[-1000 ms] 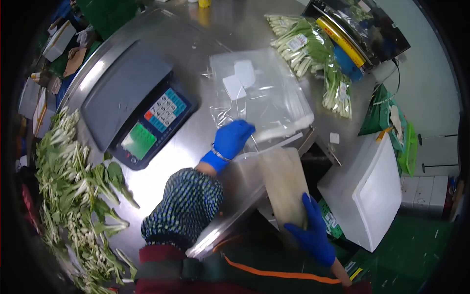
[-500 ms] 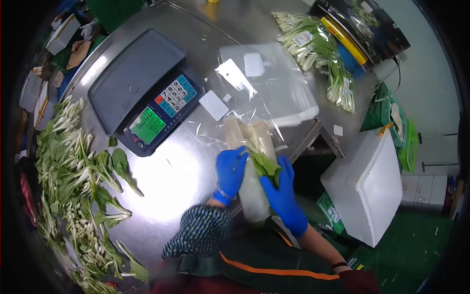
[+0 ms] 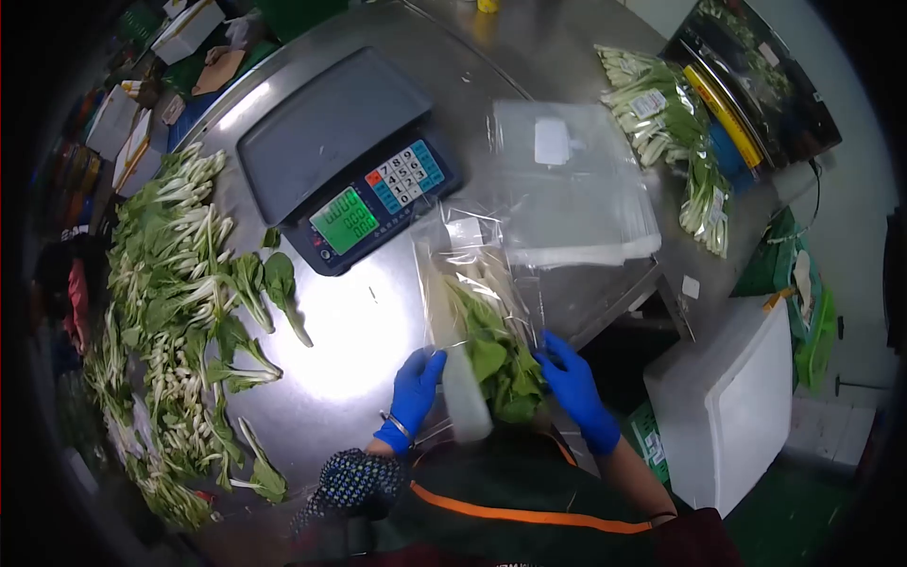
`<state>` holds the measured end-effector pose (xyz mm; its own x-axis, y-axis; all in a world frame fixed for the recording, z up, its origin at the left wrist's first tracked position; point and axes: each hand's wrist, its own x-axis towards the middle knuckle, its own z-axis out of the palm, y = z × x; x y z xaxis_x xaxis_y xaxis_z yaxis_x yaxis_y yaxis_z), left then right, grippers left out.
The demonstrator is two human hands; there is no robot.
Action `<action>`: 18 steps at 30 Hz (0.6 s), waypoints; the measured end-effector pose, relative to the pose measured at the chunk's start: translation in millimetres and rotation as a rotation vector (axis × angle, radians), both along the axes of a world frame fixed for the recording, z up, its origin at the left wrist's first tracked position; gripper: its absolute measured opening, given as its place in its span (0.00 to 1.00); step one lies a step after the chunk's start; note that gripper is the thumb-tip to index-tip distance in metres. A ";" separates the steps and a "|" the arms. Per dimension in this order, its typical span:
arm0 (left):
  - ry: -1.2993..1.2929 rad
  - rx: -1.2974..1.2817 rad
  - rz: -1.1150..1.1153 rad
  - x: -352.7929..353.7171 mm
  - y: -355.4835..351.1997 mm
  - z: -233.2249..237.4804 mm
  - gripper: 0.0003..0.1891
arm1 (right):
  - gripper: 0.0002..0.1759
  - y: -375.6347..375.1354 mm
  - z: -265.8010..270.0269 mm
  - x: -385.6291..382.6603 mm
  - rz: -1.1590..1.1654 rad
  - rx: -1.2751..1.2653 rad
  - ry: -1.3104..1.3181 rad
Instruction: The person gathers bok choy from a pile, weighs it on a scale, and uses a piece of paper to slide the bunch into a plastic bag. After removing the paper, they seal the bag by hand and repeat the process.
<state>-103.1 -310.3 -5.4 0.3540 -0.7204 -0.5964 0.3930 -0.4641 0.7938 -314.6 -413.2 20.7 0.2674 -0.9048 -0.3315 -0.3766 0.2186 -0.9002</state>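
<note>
A clear plastic bag (image 3: 436,312) lies at the table's front edge with leafy greens (image 3: 489,352) inside, pale stalks away from me and leaves toward me. My left hand (image 3: 412,395), in a blue glove, pinches the bag's left side near its mouth. On the opposite side, the gloved fingers of my right hand (image 3: 578,389) are closed on the bag's right edge. A whitish translucent sheet (image 3: 468,392) sticks out of the mouth beside the leaves. The leaves hang out toward my apron.
Loose greens (image 3: 175,312) are heaped along the table's left side. A digital scale (image 3: 345,222) stands behind the bag. Flat clear bags (image 3: 576,203) are stacked right of it, with packed greens (image 3: 661,104) farther back. A white foam box (image 3: 732,406) stands at the right.
The greens now lie spread in the clear bag, which has come over them. Both hands have moved apart and toward me, to the bag's two sides. The view has shifted left.
</note>
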 end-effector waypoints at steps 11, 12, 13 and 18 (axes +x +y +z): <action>-1.294 -0.157 -0.338 43.1 -39.2 73.6 0.13 | 0.08 -48.3 81.8 20.3 -0.005 -0.180 -0.176; -1.042 -0.045 -0.257 65.1 -65.5 103.0 0.15 | 0.07 -72.2 93.1 33.3 0.055 -0.219 -0.219; -0.774 -0.074 -0.178 76.3 -72.8 141.7 0.16 | 0.07 -87.4 104.1 41.6 0.113 -0.252 -0.259; -0.248 -0.452 -0.090 122.7 -70.0 177.9 0.13 | 0.06 -100.5 185.8 50.1 0.375 -0.475 -0.180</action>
<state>19.6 -380.3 172.5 0.3697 -0.9207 -0.1253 0.1422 -0.0772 0.9868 -264.4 -513.7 206.5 0.6091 -0.7762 0.1631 -0.1835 -0.3380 -0.9231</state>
